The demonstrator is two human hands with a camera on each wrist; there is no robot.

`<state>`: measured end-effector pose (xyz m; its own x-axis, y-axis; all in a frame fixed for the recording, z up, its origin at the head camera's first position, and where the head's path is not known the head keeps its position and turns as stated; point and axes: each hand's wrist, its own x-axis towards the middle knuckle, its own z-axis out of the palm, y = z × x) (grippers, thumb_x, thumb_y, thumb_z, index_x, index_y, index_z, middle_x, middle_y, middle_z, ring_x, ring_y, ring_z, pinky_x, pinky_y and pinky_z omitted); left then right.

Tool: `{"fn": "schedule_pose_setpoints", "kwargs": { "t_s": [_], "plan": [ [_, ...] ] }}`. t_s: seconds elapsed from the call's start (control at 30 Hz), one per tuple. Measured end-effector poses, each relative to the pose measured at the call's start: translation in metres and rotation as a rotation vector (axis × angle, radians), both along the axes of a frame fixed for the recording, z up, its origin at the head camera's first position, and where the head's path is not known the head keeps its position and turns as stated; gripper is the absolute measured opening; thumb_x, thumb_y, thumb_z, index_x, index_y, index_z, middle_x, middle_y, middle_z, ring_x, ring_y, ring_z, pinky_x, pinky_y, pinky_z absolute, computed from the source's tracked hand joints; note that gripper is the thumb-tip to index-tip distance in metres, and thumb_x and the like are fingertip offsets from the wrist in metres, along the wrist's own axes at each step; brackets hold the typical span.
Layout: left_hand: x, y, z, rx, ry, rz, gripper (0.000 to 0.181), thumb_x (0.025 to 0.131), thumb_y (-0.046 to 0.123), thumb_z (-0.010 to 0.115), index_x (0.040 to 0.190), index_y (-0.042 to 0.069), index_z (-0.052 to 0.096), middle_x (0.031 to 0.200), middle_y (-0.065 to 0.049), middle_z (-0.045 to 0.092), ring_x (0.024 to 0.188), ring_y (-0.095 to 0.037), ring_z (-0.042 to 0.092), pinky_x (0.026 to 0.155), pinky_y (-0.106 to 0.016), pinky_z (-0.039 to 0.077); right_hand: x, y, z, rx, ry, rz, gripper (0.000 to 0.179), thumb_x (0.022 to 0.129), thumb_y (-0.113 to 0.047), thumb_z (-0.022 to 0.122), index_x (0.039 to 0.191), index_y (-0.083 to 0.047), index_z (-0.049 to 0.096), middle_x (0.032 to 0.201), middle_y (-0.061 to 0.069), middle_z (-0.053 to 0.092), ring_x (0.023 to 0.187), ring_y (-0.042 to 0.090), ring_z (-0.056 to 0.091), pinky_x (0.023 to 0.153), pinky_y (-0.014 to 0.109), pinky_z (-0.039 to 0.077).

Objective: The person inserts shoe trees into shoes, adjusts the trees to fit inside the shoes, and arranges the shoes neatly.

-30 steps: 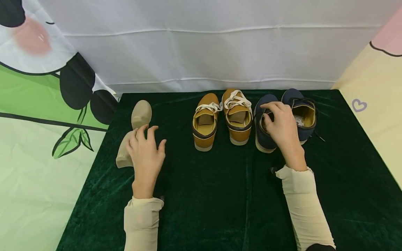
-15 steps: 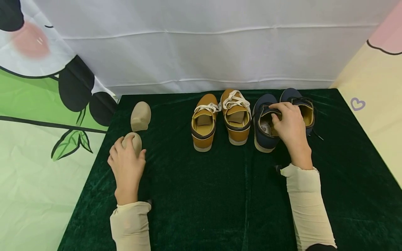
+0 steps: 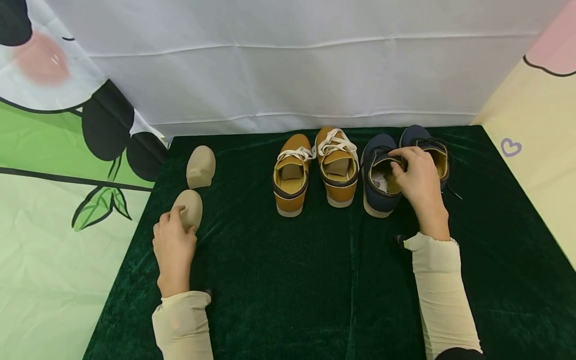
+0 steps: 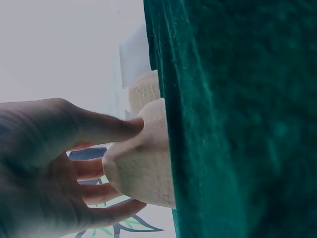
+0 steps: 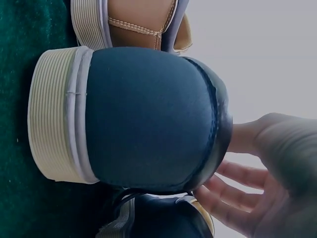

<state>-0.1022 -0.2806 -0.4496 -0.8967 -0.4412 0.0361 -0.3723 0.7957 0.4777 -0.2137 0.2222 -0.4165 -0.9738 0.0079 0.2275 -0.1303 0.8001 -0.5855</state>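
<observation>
At the left edge of the dark green cloth (image 3: 279,285), my left hand (image 3: 174,246) curls its thumb and fingers around the heel end of the near beige shoe form (image 3: 191,201), a close grip with the thumb on one side and fingers on the other. That form lies flat on the cloth, rounded toe pointing away from me, and the far beige shoe form (image 3: 201,164) sits just beyond it. Over to my right, and my right hand (image 3: 422,182) hangs over the opening of the inner navy shoe (image 3: 382,202), thumb and forefinger apart with a narrow gap; whether the hidden fingertips touch the collar, I can't tell. Something whitish (image 3: 379,181) shows inside that shoe. Beside it stands the outer navy shoe (image 3: 413,136), partly behind my hand, dark laces trailing. Between my hands, well apart from the forms, stand two tan shoes (image 3: 289,201) with white laces (image 3: 334,143), toes toward the white curtain (image 3: 252,85).
</observation>
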Motion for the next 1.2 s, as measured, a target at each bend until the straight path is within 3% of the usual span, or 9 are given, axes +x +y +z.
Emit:
{"fn": "schedule_pose_setpoints", "kwargs": {
  "t_s": [0.13,0.33,0.6,0.8,1.2],
  "plan": [
    [0.002,-0.003,-0.002,0.007,0.027,-0.003,0.056,0.093,-0.006,0.065,0.147,0.002,0.053,0.148,-0.032,0.05,0.133,-0.054,0.044,0.111,-0.072,0.036,-0.001,0.003,-0.002,-0.016,-0.006,-0.002,0.03,0.103,-0.01,0.062,0.132,-0.005,0.068,0.143,0.026,0.056,0.128,0.046,0.049,0.109,0.065,0.04],
    [0.002,-0.004,-0.002,0.019,0.07,0.001,0.047,0.093,-0.006,0.063,0.139,-0.004,0.058,0.144,-0.032,0.055,0.13,-0.054,0.048,0.113,-0.069,0.038,-0.001,0.004,-0.003,-0.043,0.003,0.002,0.029,0.104,-0.011,0.061,0.131,-0.004,0.068,0.139,0.026,0.057,0.117,0.044,0.054,0.096,0.062,0.049],
    [0.005,0.005,0.004,0.049,0.128,0.015,0.041,0.096,0.0,0.067,0.136,-0.003,0.06,0.141,-0.029,0.06,0.13,-0.051,0.052,0.113,-0.066,0.039,-0.002,0.006,-0.002,-0.051,-0.01,0.003,0.03,0.103,-0.01,0.061,0.132,-0.004,0.068,0.135,0.027,0.06,0.115,0.045,0.057,0.096,0.062,0.05],
    [0.007,0.018,0.011,0.066,0.181,-0.009,0.041,0.096,0.007,0.073,0.136,0.001,0.061,0.14,-0.025,0.064,0.131,-0.047,0.054,0.114,-0.065,0.04,-0.002,0.008,-0.004,-0.052,-0.016,-0.001,0.03,0.103,-0.008,0.06,0.132,-0.004,0.067,0.134,0.027,0.06,0.113,0.045,0.058,0.096,0.062,0.051],
    [0.002,0.053,0.022,-0.021,0.444,-0.16,0.035,0.092,0.019,0.081,0.124,0.007,0.072,0.126,-0.015,0.072,0.115,-0.037,0.06,0.099,-0.056,0.049,-0.004,0.008,-0.008,-0.061,-0.007,0.001,0.029,0.103,-0.009,0.059,0.131,-0.004,0.067,0.133,0.027,0.061,0.112,0.044,0.057,0.096,0.062,0.05]
  ]
}}
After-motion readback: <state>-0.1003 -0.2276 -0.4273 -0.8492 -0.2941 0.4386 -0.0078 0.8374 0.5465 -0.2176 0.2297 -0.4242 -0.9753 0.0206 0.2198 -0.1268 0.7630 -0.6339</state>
